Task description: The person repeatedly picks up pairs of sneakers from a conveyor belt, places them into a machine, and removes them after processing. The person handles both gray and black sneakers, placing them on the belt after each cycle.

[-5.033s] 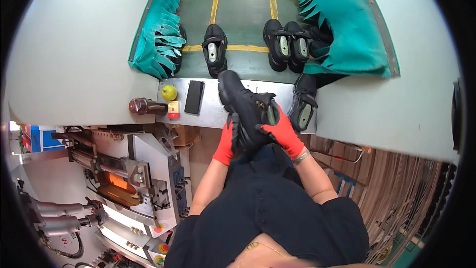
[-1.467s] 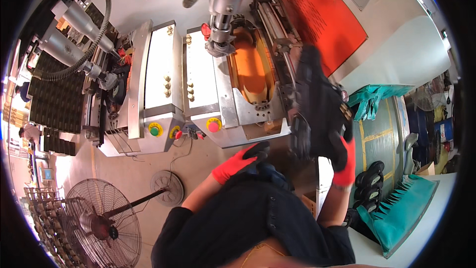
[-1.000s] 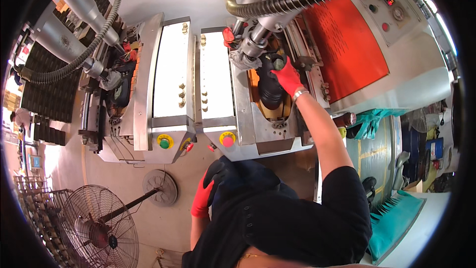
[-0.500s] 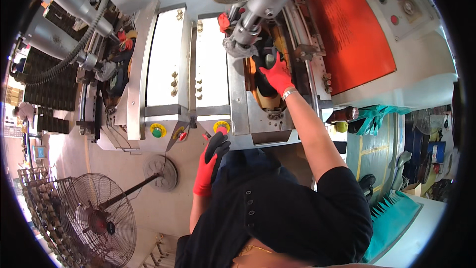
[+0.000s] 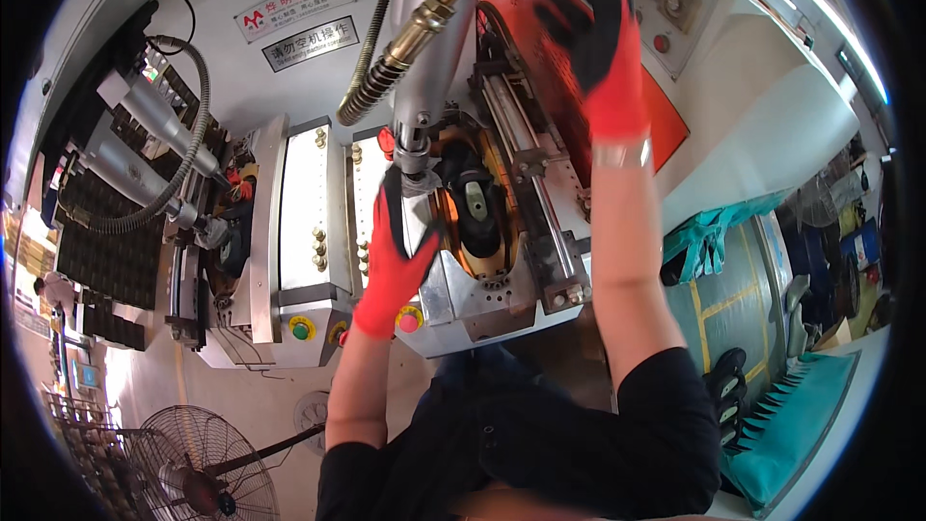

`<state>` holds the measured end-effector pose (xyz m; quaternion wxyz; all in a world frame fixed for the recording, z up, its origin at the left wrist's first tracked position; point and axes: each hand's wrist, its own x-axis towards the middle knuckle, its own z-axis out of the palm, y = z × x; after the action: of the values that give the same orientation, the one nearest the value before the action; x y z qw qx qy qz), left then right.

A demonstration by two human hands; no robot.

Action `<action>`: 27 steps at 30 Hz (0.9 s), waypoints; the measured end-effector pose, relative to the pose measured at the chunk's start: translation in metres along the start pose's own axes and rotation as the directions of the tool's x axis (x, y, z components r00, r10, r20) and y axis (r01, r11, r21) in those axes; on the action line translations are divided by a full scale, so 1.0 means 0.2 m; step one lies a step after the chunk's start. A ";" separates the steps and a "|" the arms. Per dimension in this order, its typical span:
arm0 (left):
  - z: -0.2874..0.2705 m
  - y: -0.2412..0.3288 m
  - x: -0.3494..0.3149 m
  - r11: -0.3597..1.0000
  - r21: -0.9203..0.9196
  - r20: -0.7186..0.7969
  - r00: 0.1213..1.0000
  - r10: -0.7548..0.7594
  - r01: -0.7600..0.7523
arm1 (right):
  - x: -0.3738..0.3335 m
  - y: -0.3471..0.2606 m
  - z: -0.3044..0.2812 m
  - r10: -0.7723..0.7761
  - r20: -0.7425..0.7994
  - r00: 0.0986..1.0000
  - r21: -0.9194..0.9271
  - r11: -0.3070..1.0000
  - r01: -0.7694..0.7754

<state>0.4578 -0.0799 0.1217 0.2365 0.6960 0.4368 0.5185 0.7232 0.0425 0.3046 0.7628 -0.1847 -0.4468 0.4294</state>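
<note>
My left hand (image 5: 394, 265), in a red glove with dark palm and fingers, reaches up beside the lower end of a metal press cylinder (image 5: 415, 150). Its thumb stands away from the fingers, and nothing shows in its grasp. A dark shoe (image 5: 473, 222) with a pale oval patch lies in the orange-edged mould of the machine, just right of that hand. My right hand (image 5: 610, 53), gloved alike, is raised in front of the red panel (image 5: 666, 130), left of the control box (image 5: 675, 5). Its fingers are spread, slightly blurred, and hold nothing visible.
Another shoe station with slanted cylinders (image 5: 125, 169) occupies the left. Green (image 5: 301, 330) and red (image 5: 409, 319) buttons line the machine's front. A floor fan (image 5: 203, 487) stands lower left. Teal cloth (image 5: 709, 236) hangs at right, above dark shoe soles (image 5: 726, 386).
My right hand has left the shoe and risen toward the control box. My left hand has moved up from the front button to the press cylinder. The view has shifted upward.
</note>
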 end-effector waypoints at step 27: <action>0.05 0.22 0.98 0.987 -0.162 -0.123 0.992 -0.020 0.000 | 0.69 0.40 -0.03 -0.634 -0.073 0.770 -0.177 0.768 0.615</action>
<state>0.4979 0.0658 0.2533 0.2673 0.6388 0.4105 0.5932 0.7213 0.2008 0.3203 0.8741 -0.1065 -0.4621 0.1053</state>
